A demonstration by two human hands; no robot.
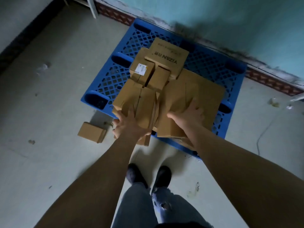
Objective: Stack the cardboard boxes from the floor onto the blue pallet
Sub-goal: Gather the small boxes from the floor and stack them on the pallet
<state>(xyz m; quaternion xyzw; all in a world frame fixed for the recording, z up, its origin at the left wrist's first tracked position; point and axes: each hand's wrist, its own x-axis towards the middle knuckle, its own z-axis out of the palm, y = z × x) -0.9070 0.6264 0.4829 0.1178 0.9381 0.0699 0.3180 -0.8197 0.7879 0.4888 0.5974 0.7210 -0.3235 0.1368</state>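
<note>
A blue plastic pallet [212,66] lies on the floor against the wall, with several brown cardboard boxes piled on it. My left hand [128,125] grips the near edge of a medium box [139,102] at the pile's front left. My right hand [189,116] lies flat, fingers spread, on a large box [197,92] at the front right. Behind them sit a small labelled box [142,70], another small box [158,78] and a printed box [169,55]. One small box [92,132] lies on the floor left of the pallet's near corner.
A teal wall [230,18] with a patterned red skirting runs behind the pallet. A white frame leg [92,7] stands at the far left. My two shoes [148,175] are just in front of the pallet. Scraps of litter dot the grey floor.
</note>
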